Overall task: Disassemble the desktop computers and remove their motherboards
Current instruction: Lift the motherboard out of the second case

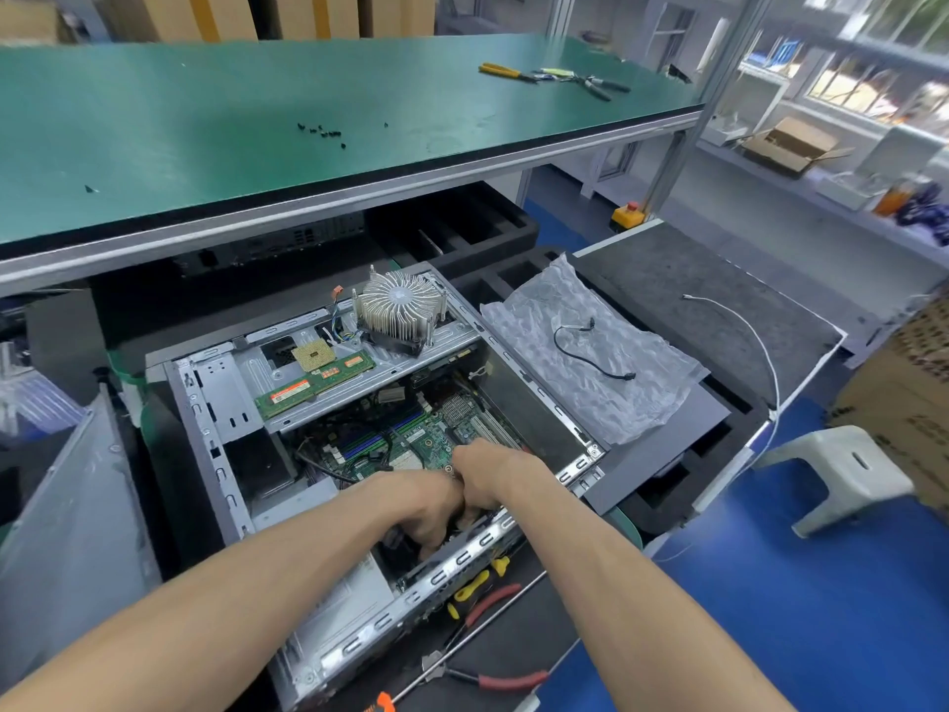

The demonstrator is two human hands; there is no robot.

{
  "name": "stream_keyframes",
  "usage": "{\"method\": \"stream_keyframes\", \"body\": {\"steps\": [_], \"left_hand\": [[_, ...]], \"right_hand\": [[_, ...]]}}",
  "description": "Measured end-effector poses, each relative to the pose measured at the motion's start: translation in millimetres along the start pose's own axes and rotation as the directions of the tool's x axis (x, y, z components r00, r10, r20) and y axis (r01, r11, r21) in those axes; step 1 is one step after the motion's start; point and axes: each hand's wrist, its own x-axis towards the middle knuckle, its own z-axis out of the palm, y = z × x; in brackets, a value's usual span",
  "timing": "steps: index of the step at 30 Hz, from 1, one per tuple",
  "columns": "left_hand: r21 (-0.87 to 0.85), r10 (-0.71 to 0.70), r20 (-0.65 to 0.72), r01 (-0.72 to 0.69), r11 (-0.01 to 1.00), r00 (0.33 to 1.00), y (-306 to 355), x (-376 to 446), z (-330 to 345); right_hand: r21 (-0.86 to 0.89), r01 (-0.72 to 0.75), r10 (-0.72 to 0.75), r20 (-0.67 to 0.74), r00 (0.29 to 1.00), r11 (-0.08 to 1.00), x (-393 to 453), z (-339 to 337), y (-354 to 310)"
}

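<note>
Open case [215,403], long axis running away from the person. Motherboard [411,434] lies flat just beyond both hands. Left hand [431,511] and right hand [488,475] meet, fingers curled down inside; their hold is hidden.

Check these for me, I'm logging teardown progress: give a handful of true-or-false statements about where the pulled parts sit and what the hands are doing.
1. The round silver finned heatsink rests on the metal drive bracket at the top of the open grey computer case. True.
2. The green memory sticks are seated in the green motherboard. False: they lie loose on the bracket, beside the square gold-topped processor chip.
3. Both the left hand and the right hand reach inside the case. True.
4. The black cable lies on the green bench top. False: it lies on the clear bubble wrap sheet.
5. The white plastic stool stands on the blue floor. True.
</note>
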Motion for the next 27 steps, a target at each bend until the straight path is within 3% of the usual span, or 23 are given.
{"method": "stream_keyframes", "body": {"steps": [27], "left_hand": [[-0.017,-0.043,0.003,0.043,0.999,0.999,0.0,-4.8,-0.6]], "right_hand": [[0.038,-0.027,0.027,0.008,1.000,0.999,-6.9,-1.5,-5.2]]}}
